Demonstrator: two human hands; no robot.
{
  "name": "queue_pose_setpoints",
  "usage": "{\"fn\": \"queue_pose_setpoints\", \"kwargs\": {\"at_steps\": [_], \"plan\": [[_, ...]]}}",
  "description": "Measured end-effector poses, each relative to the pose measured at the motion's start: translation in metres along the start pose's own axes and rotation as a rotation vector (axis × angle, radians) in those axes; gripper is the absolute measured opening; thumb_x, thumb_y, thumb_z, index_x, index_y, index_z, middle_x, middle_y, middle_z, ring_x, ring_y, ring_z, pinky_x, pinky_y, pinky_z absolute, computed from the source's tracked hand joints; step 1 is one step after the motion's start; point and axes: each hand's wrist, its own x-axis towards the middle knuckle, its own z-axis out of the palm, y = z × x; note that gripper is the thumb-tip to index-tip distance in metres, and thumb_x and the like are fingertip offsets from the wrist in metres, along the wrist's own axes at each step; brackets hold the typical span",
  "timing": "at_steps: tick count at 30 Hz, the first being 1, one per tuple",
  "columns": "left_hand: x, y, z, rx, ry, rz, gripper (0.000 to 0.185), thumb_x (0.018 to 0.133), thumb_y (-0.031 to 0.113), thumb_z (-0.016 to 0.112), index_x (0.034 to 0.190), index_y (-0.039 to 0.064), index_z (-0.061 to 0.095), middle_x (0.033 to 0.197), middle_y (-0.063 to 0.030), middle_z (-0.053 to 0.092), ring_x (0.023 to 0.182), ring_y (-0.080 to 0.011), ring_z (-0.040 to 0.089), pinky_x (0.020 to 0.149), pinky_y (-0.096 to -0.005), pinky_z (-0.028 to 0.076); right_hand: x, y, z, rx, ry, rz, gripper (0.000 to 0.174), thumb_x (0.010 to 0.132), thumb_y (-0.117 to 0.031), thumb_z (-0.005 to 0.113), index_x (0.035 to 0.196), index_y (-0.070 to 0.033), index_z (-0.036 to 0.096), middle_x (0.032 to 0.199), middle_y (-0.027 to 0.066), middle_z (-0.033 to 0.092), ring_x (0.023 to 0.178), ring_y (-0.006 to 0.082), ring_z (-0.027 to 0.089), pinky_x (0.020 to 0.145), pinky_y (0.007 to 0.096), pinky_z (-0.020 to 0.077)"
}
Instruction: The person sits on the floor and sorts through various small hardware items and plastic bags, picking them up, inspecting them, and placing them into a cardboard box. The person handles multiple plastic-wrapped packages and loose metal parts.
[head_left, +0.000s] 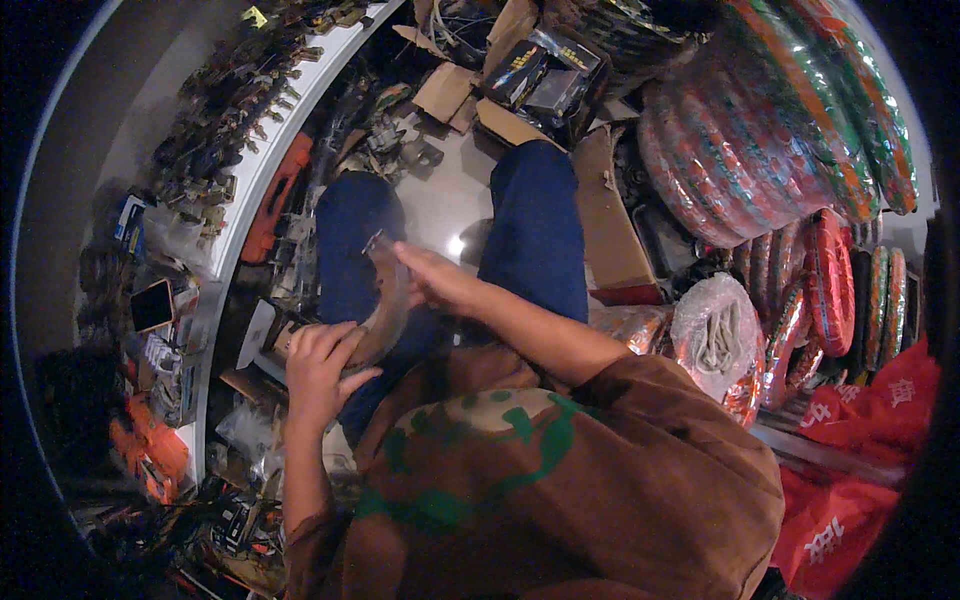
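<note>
Above my thighs I hold a curved, crescent-shaped part (391, 311). It looks greyish brown and partly see-through, perhaps wrapped in clear plastic; its exact kind is unclear. My left hand (321, 369) grips the lower end, with the thumb on the near side and the fingers over the top. Around the upper part is my right hand (442, 283), its fingers partly hidden behind the piece. A small metallic-looking tip shows at the upper end, beyond the right fingertips. Beneath the part are my blue trousers (356, 202).
At left, a white-edged shelf (279, 112) carries metal fittings and a smartphone (153, 305). An orange case (277, 206) lies below it. Ahead are metal parts (420, 156) and an open cardboard box (517, 124). Wrapped tyres (735, 157), a bubble-wrapped roll (716, 334) and red fabric (847, 420) crowd the right.
</note>
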Motion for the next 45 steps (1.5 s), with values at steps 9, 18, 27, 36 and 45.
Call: {"fn": "queue_pose_setpoints", "kwargs": {"at_steps": [9,18,27,36,45], "plan": [[-0.001,-0.010,0.003,0.024,-0.011,0.018,0.052,0.064,0.040,0.076,0.105,0.009,0.064,0.103,-0.0033,0.064,0.099,-0.0245,0.056,0.095,-0.0434,0.039,0.000,0.007,-0.010,0.008,0.004,0.077,0.051,0.095,-0.054,0.043,0.121,-0.012,0.052,0.108,0.0060,0.064,0.090,0.0181,0.065,0.075,0.0345,0.0555],[-0.018,-0.012,0.004,0.032,-0.007,0.037,0.057,0.066,0.048,0.072,0.112,0.016,0.063,0.112,-0.0018,0.061,0.099,-0.0240,0.057,0.088,-0.0410,0.043,0.004,0.008,-0.015,-0.047,0.106,0.159,0.063,0.092,-0.059,0.046,0.138,-0.016,0.043,0.121,0.0021,0.055,0.105,0.0162,0.053,0.087,0.0329,0.0444],[-0.034,0.003,0.004,0.128,-0.146,-0.186,0.051,0.065,0.043,0.071,0.110,0.021,0.063,0.106,-0.0011,0.061,0.105,-0.0229,0.053,0.095,-0.0417,0.040,0.000,-0.015,0.001,-0.006,0.003,0.105,0.072,0.090,-0.065,0.041,0.137,-0.011,0.043,0.132,0.0084,0.050,0.120,0.0247,0.047,0.105,0.0417,0.0331],[-0.053,0.065,0.041,0.258,0.422,-0.451,0.018,0.068,0.028,0.062,0.078,0.013,0.064,0.086,-0.0045,0.056,0.093,-0.0238,0.054,0.100,-0.0469,0.038,-0.012,-0.036,0.046,-0.425,-0.037,0.230,0.055,0.081,-0.012,0.069,0.127,0.000,0.043,0.113,0.0131,0.055,0.097,0.0245,0.058,0.084,0.0378,0.0499],[-0.083,0.071,0.051,0.409,0.691,-0.569,0.010,0.068,0.021,0.061,0.076,0.015,0.062,0.077,-0.0023,0.053,0.087,-0.0217,0.055,0.103,-0.0564,0.034,0.011,-0.039,0.082,-0.677,-0.205,0.046,0.048,0.076,-0.004,0.070,0.121,0.003,0.051,0.108,0.0104,0.059,0.095,0.0222,0.058,0.084,0.0368,0.0475]]}}
